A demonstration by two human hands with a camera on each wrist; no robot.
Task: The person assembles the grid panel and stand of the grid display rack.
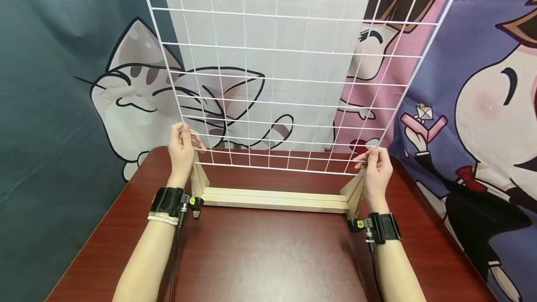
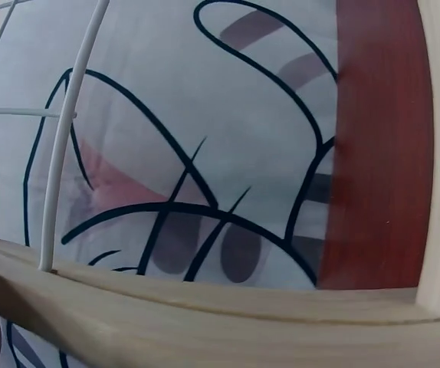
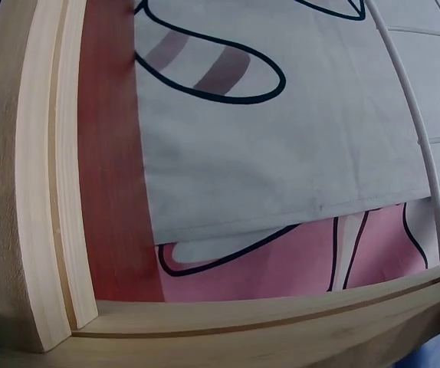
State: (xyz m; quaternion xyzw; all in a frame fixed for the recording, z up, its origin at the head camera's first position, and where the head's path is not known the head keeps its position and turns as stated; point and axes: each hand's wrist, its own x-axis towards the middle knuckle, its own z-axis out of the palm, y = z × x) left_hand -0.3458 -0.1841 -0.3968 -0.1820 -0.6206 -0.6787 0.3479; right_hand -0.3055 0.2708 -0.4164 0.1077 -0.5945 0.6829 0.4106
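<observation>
Left hand (image 1: pixel 180 150) pinches the left edge of a white wire grid (image 1: pixel 273 78) near its bottom corner, while the right hand (image 1: pixel 377 171) pinches the opposite edge at about the same level. The grid hangs between them above a pale wooden frame (image 1: pixel 274 200), which stands on a reddish-brown table (image 1: pixel 268 255). Both lower corners of the grid are at the frame's side pieces, right beside their grooves in the two wrist views; whether they sit inside is hard to tell. Its bottom wire stays clear of the frame's crossbar. Each wrist wears a black strap (image 1: pixel 167 201) with a small camera, and a beaded bracelet (image 1: pixel 163 219) circles the left one. Behind the table hangs cloth printed with a cartoon cat (image 1: pixel 136 101).
</observation>
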